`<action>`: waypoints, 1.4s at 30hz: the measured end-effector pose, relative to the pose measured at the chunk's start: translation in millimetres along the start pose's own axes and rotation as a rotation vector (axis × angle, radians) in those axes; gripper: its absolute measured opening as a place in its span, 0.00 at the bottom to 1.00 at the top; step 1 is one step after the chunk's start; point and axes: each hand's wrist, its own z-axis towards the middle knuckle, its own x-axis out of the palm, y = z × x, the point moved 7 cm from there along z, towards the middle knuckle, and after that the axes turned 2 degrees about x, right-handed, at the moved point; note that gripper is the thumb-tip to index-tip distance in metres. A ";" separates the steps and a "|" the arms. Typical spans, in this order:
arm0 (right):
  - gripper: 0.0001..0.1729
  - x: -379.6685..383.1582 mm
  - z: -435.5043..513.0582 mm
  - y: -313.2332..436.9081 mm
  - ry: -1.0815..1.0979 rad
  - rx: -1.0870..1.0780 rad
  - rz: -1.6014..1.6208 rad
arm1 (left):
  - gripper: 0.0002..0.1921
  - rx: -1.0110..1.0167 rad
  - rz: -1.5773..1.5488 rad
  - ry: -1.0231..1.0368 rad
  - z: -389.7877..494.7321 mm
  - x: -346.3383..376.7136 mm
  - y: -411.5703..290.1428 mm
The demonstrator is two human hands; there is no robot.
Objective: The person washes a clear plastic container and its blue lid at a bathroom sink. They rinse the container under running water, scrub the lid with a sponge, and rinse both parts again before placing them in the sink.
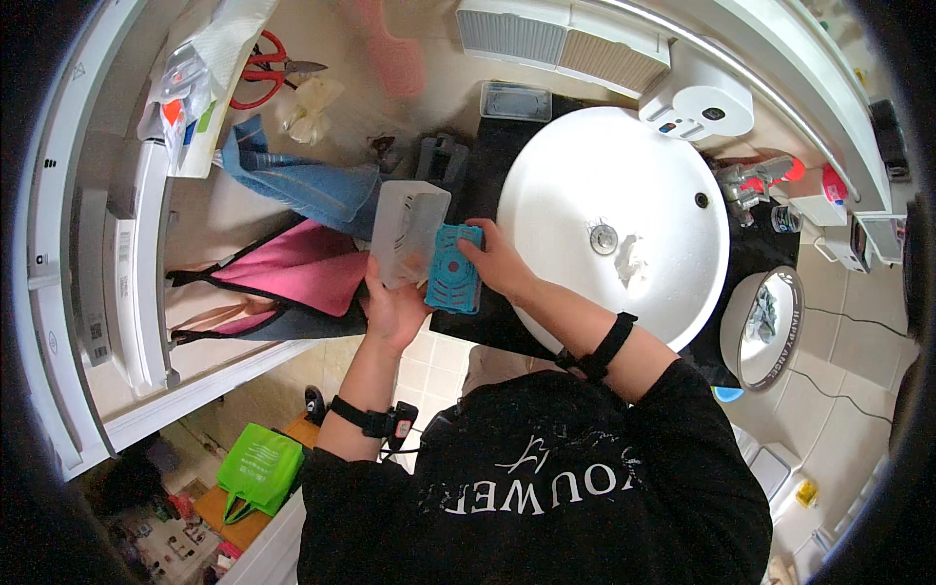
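Observation:
My left hand [395, 311] holds a translucent white plastic box [413, 230], its hollow side turned toward the right. In my right hand [497, 259] is a blue slotted plastic tray [452, 269], gripped by its right edge with the thumb on its face. The tray's left edge is close against the box; whether they touch I cannot tell. Both pieces are held up left of a round white washbasin [541, 168]. Inside the basin lies a crumpled whitish thing [632, 262] beside the metal drain [603, 238].
A blue towel [307, 183] and a pink cloth with black edging [300, 267] hang at the left. Red-handled scissors [267, 71] hang above them. The faucet [753, 179] stands right of the basin. A clear lidded box [515, 101] sits behind it, and an oval bin [738, 333] stands at right.

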 end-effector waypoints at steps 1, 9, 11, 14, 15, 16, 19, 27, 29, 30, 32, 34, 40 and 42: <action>0.26 -0.4 0.0 3.7 -0.041 -0.074 -0.168 | 0.43 -0.009 -0.003 -0.006 1.0 -2.5 4.3; 0.25 15.9 10.9 11.4 0.223 -0.137 -0.878 | 0.37 0.008 -0.073 -0.070 5.5 -27.9 27.0; 0.24 24.5 13.7 11.5 0.304 -0.182 -0.990 | 0.36 -0.044 -0.165 -0.083 7.3 -35.0 34.4; 0.20 29.3 18.3 0.6 0.298 -0.081 -1.102 | 0.37 0.064 -0.022 -0.062 5.7 -39.8 36.8; 0.20 32.3 18.4 -0.4 0.305 -0.116 -1.143 | 0.37 0.032 -0.046 -0.084 5.5 -42.4 41.3; 0.19 35.0 18.0 -1.2 0.317 -0.155 -1.188 | 0.37 0.014 -0.075 -0.074 5.1 -42.4 45.2; 0.17 35.9 17.1 -1.9 0.316 -0.191 -1.205 | 0.37 0.001 -0.121 -0.094 4.7 -44.9 53.1; 0.09 17.8 -12.4 23.9 0.235 -0.200 -1.130 | 0.28 0.179 0.122 -0.240 4.2 -43.2 8.1; 0.07 -21.6 -33.8 48.7 0.036 -0.404 -0.856 | 0.26 0.235 0.077 -0.243 5.4 -25.9 -15.0; 0.06 -55.1 -44.1 53.6 -0.100 -0.394 -0.693 | 0.25 0.254 0.104 -0.129 7.6 -5.5 -23.7; 0.06 -136.2 -75.8 57.6 -0.427 -0.418 -0.478 | 0.24 0.219 0.154 -0.050 13.3 29.7 -33.9; 0.06 -225.9 -112.4 47.6 -0.821 -0.364 -0.380 | 0.25 0.116 0.249 0.055 21.4 71.0 -25.4; 0.26 -390.5 -148.6 -11.3 -1.223 -0.181 -0.665 | 0.27 -0.353 0.202 0.233 54.4 175.8 63.3; 0.25 -419.6 -133.6 -45.3 -1.130 -0.011 -0.487 | 0.29 -0.462 0.203 0.263 65.4 198.5 95.3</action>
